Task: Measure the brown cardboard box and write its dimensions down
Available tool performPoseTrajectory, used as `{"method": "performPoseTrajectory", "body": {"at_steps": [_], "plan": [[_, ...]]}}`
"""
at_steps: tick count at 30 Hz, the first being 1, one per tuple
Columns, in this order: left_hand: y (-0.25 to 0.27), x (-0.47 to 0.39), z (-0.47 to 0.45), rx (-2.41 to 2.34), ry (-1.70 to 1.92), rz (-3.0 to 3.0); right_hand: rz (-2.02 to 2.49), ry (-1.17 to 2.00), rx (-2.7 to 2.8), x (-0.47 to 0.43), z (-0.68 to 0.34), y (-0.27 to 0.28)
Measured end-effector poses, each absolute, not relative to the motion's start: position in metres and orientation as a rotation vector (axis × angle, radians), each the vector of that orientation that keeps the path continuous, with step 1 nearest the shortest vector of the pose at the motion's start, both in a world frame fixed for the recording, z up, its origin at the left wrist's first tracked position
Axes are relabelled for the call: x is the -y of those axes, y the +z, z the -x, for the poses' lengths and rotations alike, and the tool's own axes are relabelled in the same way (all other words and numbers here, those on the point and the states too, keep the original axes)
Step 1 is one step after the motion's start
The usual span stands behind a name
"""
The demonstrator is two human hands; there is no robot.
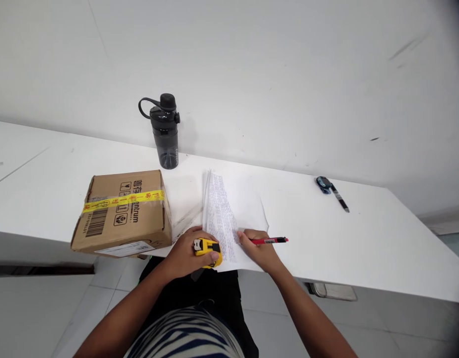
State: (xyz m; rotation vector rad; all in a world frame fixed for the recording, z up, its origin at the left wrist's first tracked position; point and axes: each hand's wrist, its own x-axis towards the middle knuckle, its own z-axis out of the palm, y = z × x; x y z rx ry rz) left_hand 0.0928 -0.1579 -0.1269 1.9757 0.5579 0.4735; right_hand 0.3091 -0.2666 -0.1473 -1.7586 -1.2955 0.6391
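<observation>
My left hand (187,251) is closed around a yellow and black tape measure (213,247) near the front edge of the table, over the lower left of the paper. A red pen (268,240) lies in the grip of my right hand (260,247), its cap end pointing right. That hand rests on a stack of paper sheets (248,199), the left part of which is covered in dense handwriting. The pen's writing tip is hidden behind my fingers. Left of the papers sits a taped brown cardboard box (117,199) with printed symbols and a barcode.
A dark shaker bottle (166,139) with a loop handle stands behind the box near the wall. On the right of the white table (307,238) lie a small dark-blue device (323,184) and a black-and-grey pen (340,199). The wall (252,74) bounds the table's back.
</observation>
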Motion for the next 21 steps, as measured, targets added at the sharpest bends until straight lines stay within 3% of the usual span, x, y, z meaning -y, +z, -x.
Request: {"method": "performPoseTrajectory", "body": {"at_steps": [21], "plan": [[-0.1240,0.1598,-0.0928,-0.551,0.502,-1.951,1.768,0.594,1.186,0.2682,-0.3072,-0.1461]]}}
